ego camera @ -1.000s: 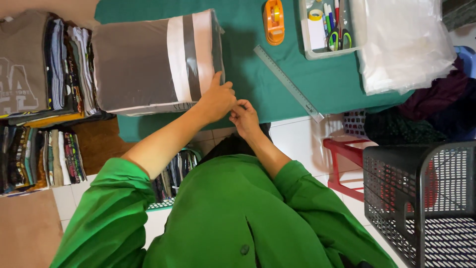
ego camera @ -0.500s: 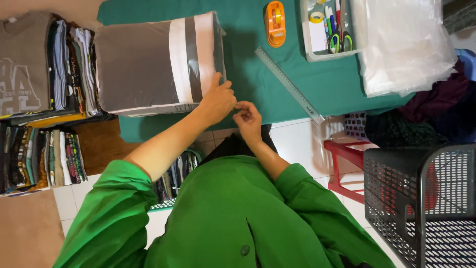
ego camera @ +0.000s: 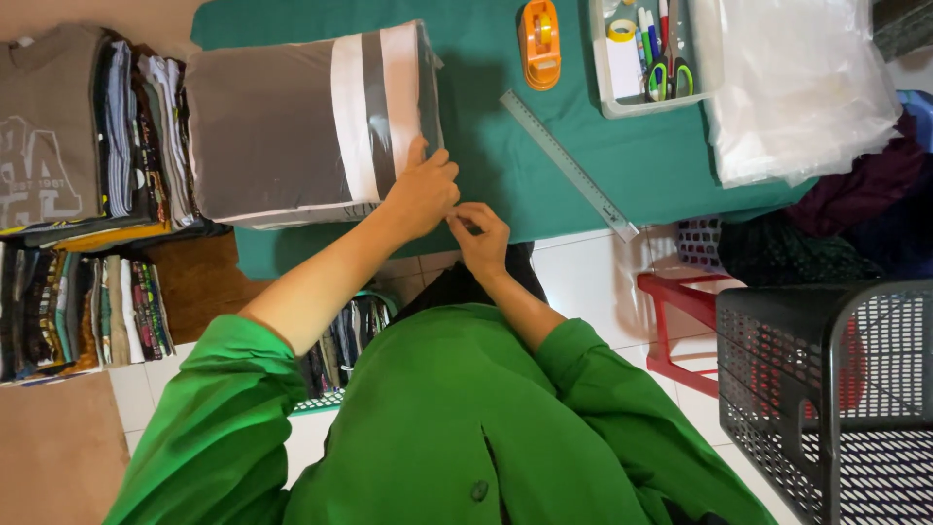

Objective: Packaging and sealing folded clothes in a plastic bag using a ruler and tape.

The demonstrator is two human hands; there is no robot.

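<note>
A folded grey garment with white and dark stripes, sealed in a clear plastic bag [ego camera: 292, 126], lies on the green table cover [ego camera: 505, 165]. My left hand [ego camera: 423, 190] grips the bag's near right corner with curled fingers. My right hand [ego camera: 481, 238] is just beside it at the table's edge. Its fingertips pinch something thin and clear at the bag's corner; I cannot make out exactly what. Both arms wear green sleeves.
A metal ruler [ego camera: 569, 165], an orange tape dispenser [ego camera: 539, 44], a white tray of scissors and pens [ego camera: 607, 78] and a pile of clear bags [ego camera: 797, 87] lie on the table. Stacked folded shirts [ego camera: 87, 194] sit left. A black mesh basket [ego camera: 836, 389] and a red stool [ego camera: 680, 301] stand right.
Both hands stay at the bag's corner. My right hand's fingers have shifted slightly towards my left hand; the bag has not moved.
</note>
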